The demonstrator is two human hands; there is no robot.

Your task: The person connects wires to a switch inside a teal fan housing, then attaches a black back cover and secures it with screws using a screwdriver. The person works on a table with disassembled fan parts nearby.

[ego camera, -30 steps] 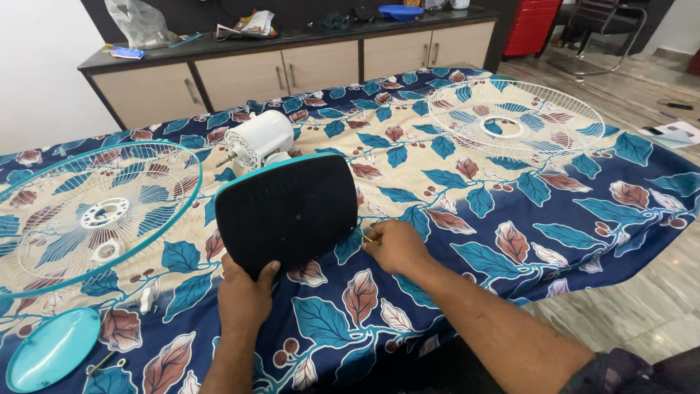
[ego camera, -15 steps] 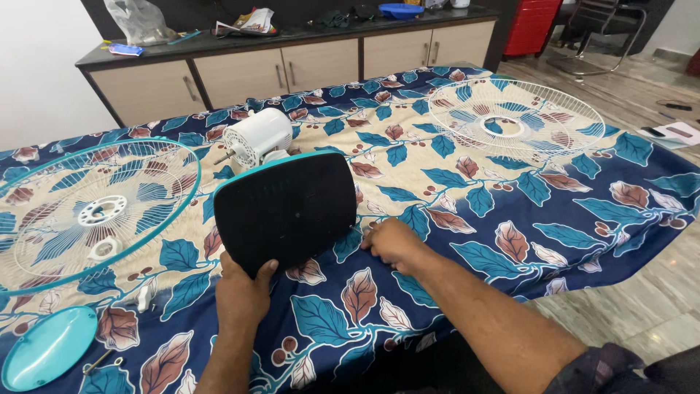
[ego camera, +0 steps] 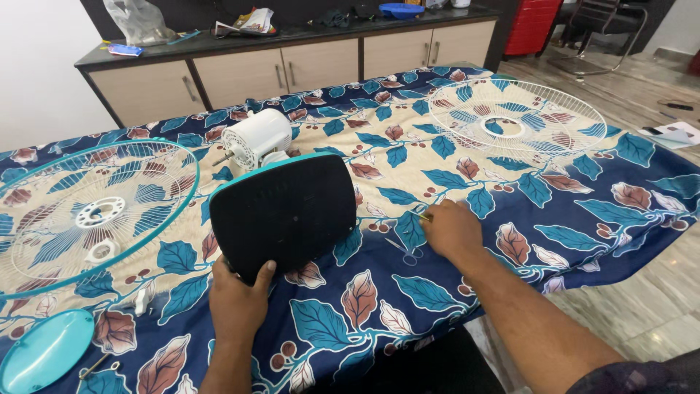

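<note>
Seen from the head camera, a fan lies in pieces on a leaf-print tablecloth [ego camera: 437,306]: the left hand [ego camera: 237,303] grips the near edge of the tilted black fan base [ego camera: 283,213], its white motor [ego camera: 255,138] behind. The right hand [ego camera: 452,230] rests curled on the cloth, fingertips pinching a thin yellowish tool [ego camera: 421,215], which by the look of it must next be brought to the base

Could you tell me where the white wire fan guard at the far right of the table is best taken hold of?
I would take the white wire fan guard by its outer rim at the near edge, coming from the person's side. It lies flat on the leaf-patterned cloth, so the thick rim ring probably gives a firmer grip than the thin spokes. The right hand is nearest.
</note>
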